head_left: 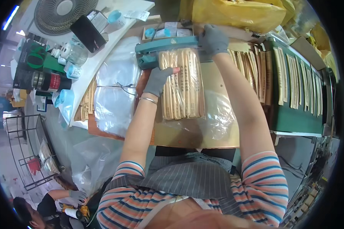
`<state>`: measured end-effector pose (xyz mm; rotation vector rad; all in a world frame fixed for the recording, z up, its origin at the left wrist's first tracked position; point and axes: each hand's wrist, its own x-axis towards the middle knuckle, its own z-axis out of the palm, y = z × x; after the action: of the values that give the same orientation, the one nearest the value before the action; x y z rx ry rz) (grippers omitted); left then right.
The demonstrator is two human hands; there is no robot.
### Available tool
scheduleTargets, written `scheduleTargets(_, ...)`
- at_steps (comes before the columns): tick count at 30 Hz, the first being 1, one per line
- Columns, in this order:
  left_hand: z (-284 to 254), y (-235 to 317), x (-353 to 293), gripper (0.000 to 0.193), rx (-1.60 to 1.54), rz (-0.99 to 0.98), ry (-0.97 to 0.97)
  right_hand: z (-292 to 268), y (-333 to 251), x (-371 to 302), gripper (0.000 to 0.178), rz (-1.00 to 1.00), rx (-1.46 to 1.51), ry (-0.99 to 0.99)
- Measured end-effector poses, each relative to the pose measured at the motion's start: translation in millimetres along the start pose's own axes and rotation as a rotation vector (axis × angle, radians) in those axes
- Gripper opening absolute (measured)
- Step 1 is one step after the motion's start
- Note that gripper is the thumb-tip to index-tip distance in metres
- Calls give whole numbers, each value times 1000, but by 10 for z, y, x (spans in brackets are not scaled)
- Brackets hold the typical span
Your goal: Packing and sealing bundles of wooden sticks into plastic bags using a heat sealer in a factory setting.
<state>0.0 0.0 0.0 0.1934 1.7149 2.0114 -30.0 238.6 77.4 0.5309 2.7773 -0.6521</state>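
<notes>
A clear plastic bag of long, paper-sleeved packets [183,91] with dark print lies in front of me on the board. My grey-gloved left hand [158,82] grips its left side, with the bare thumb tip on top. Across the bag's far end stretches the long arm of a teal hand-lever bag sealer [164,45]. My right hand [215,40], also gloved in grey, is closed over the right end of that arm. The bag's far edge runs in under the arm, where I cannot see it.
Left of the bag lies a cord-tied stack of clear bags [114,103]; a loose clear bag [219,114] lies right. More packets [252,72] stand beside a green surface [296,122]. A fan [65,11] and phone [88,33] occupy the side table. A co-worker [46,210] works lower left.
</notes>
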Motion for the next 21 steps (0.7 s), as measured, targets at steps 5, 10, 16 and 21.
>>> scheduleTargets(5, -59, 132, -44, 45, 61, -207, -44, 424, 735, -218, 67, -240, 1208, 113)
scheduleTargets(10, -436, 535, -535, 44, 599, 23, -1, 987, 1563, -2415, 56, -84, 1261, 315)
scheduleTargets(16, 1127, -317, -1186, 47, 1093, 393, -143, 1297, 1939, -3193, 40, 204, 1480, 497)
scheduleTargets(21, 1709, -955, -1201, 42, 1111, 269, -79, 924, 1663, -3233, 34, -8, 1355, 530)
